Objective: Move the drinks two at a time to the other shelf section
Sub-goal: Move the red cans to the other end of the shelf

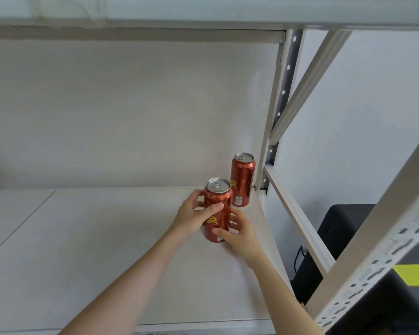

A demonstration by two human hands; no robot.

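Two tall red drink cans with gold lettering stand upright on the pale shelf board [107, 250]. The near can [217, 201] is wrapped by both hands: my left hand [194, 216] grips its upper left side with the thumb across the front, and my right hand [237, 232] holds its lower right side, thumb near the base. The far can [242, 180] stands free behind and to the right, close to the shelf's back right corner, untouched.
A white metal upright [279, 105] with holes and a diagonal brace [310, 83] bound the shelf on the right. A slotted front post [377, 257] crosses the lower right. Beyond the frame sits a black box [344, 228] with a yellow label [413, 274]. An upper shelf [131, 32] hangs overhead.
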